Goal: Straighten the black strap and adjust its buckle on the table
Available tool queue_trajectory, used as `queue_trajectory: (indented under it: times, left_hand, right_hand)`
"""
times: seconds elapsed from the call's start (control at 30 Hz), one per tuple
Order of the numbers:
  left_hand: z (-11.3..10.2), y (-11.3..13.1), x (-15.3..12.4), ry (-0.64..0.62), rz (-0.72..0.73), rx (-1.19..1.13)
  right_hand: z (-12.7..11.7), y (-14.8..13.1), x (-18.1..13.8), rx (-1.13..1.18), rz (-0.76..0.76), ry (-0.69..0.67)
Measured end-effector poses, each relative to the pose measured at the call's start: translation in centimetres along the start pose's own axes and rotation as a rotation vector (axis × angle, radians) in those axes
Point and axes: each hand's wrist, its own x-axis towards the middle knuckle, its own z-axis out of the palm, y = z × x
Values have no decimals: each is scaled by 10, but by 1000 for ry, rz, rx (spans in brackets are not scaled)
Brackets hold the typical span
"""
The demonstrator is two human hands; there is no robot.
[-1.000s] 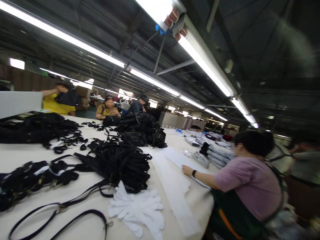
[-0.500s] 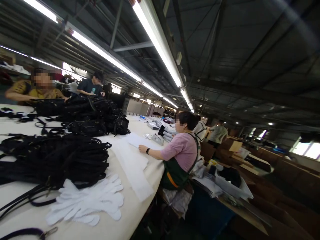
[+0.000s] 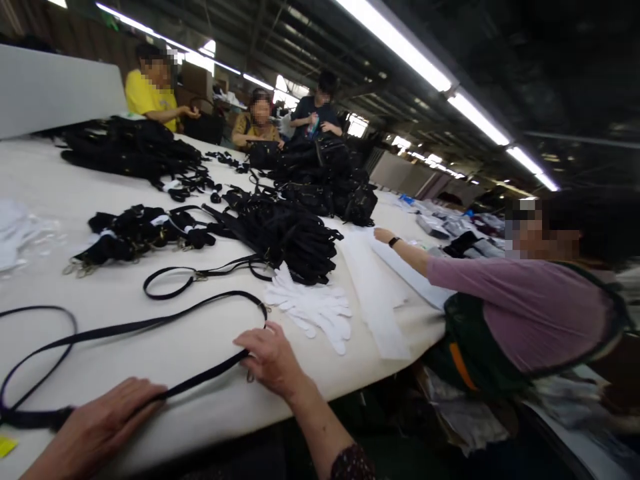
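In the head view, I am sitting or standing at a pale cloth-covered table (image 3: 115, 287) and handling one long black strap (image 3: 205, 377), which is running between my two hands near the front edge. My left hand (image 3: 113, 410), at lower left, is gripping it with the fingers curled over and drawn together. My right hand (image 3: 273, 360) is pinching it further along between thumb and fingers, with hardly any gap. A small metal clip (image 3: 250, 378) is hanging just below those fingers. The stretch between my hands is lying fairly straight; the rest is looping away across the cloth to the left.

I judge that I am in the middle of straightening or checking this strap. The next move seems to call for keeping both grips while guiding the loose loop clear of tangles.

Beyond my right hand, white gloves (image 3: 313, 307) are lying in a fanned heap, touching a pile of black straps (image 3: 295, 240). Bundled straps with clips (image 3: 145, 230) are lying to the left of that pile. On my right, a co-worker in a purple shirt (image 3: 530, 307) is reaching over the table. Three more people are working across from me.
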Motion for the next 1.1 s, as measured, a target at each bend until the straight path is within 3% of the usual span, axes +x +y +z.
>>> queue_trajectory:
  times: [0.13, 0.23, 0.53, 0.83, 1.0, 1.1]
  left_hand:
    - [-4, 5, 4, -99, -72, -68]
    - [-5, 8, 8, -113, -96, -70]
    - [-19, 27, 17, -177, -126, -20]
    - [-8, 31, 7, -119, 36, 100]
    - [-7, 24, 7, -166, 153, 82]
    - [-8, 27, 9, -166, 130, 52]
  right_hand:
    - [-29, 17, -6, 133, 184, 204]
    - [-31, 13, -18, 152, 225, 207]
    - [21, -22, -40, 30, 24, -55]
    - [-2, -16, -31, -68, -128, 28]
    - [2, 0, -13, -80, -203, -24]
    - [9, 7, -6, -60, -210, -63]
